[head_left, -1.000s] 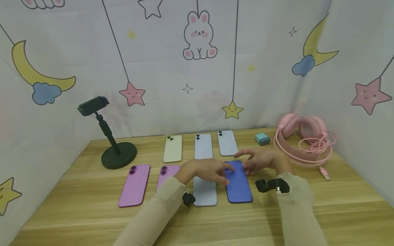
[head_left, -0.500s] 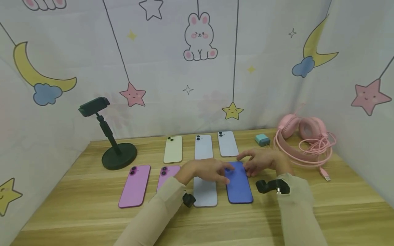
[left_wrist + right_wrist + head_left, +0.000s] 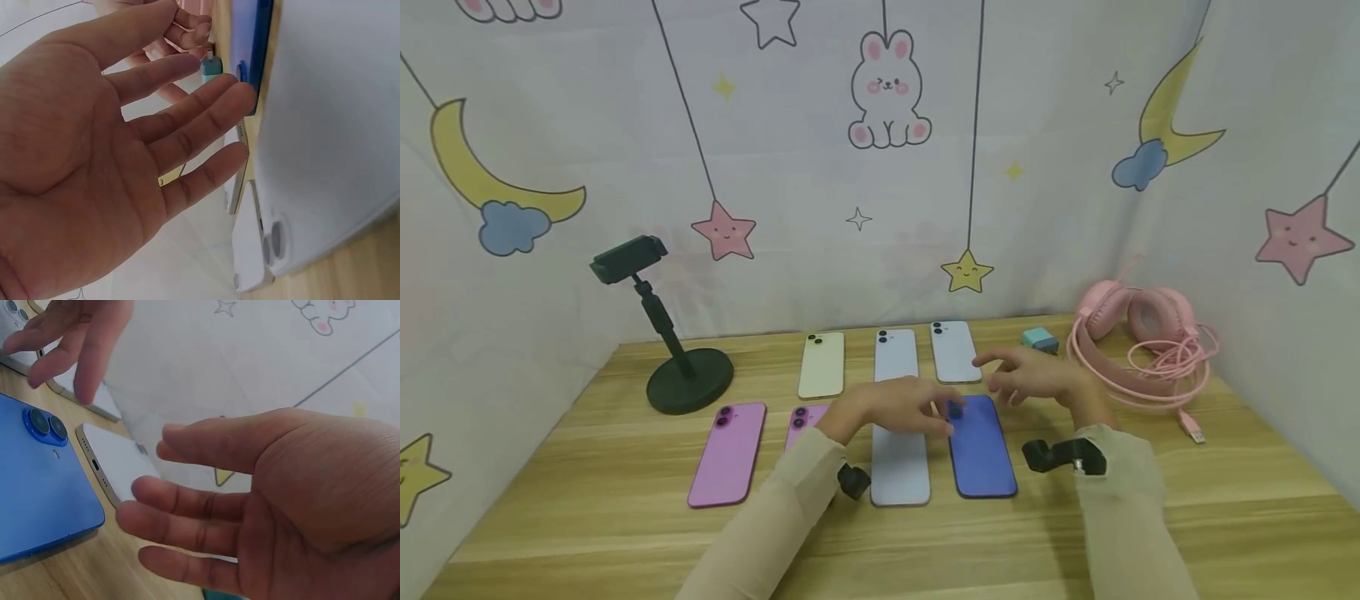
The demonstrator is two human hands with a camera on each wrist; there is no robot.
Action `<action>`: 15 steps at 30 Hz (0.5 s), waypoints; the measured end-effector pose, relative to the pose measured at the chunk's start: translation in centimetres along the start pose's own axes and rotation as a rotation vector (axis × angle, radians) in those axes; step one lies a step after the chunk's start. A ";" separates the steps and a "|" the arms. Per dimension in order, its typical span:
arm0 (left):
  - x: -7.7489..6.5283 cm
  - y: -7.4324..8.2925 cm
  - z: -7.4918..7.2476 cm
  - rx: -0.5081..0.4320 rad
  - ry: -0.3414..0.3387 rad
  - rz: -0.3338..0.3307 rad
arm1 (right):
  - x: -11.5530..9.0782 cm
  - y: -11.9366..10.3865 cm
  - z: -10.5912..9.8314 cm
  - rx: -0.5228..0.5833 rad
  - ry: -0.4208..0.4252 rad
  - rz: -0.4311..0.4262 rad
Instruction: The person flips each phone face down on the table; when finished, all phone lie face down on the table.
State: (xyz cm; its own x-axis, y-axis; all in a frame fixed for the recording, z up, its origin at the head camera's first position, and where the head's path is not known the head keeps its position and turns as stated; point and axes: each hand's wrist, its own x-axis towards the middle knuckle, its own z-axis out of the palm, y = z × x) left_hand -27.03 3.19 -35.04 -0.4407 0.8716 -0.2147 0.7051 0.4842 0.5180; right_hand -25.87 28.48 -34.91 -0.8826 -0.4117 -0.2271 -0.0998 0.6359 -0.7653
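A blue phone (image 3: 983, 458) lies back up on the wooden table, its cameras at the far end. My left hand (image 3: 904, 406) hovers over a pale silver phone (image 3: 900, 475), its fingertips near the blue phone's far left corner. In the left wrist view, the left palm (image 3: 94, 150) faces the camera with loosely bent fingers and nothing in them. Beyond the blue phone's far right corner is my right hand (image 3: 1033, 377), raised and holding nothing. The right wrist view shows its fingers (image 3: 181, 525) relaxed, apart from the blue phone (image 3: 44, 481).
Two pale phones, one (image 3: 897, 354) in the middle and one (image 3: 953, 354) at right, and a cream phone (image 3: 822, 367) form the back row. Pink phones (image 3: 727, 457) lie left. A dark stand (image 3: 688, 379), teal charger (image 3: 1040, 339) and pink headphones (image 3: 1127, 333) sit around.
Both hands have lifted a little from the blue phone: the right one up and away, the left slightly up and to the left. The phones lie where they were.
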 end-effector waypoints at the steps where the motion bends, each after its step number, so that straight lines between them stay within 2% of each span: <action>1: -0.1 0.0 -0.2 0.009 0.011 0.003 | 0.0 -0.1 0.0 -0.009 0.019 -0.015; 7: -1.3 0.3 -1.7 0.046 0.085 0.016 | 0.4 -1.0 0.1 -0.036 0.136 -0.091; 10: -2.5 0.2 -2.1 0.042 0.140 -0.017 | 0.8 -1.3 0.5 -0.024 0.163 -0.138; 15: -4.4 -0.2 -2.2 0.032 0.225 -0.079 | 1.1 -1.3 1.0 -0.021 0.214 -0.155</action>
State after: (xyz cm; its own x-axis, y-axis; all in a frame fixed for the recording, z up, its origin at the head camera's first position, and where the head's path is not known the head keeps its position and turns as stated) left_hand -26.50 -0.93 -32.35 -0.6051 0.7938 -0.0619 0.6792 0.5552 0.4800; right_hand -26.22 26.58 -34.79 -0.9330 -0.3591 0.0259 -0.2486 0.5904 -0.7678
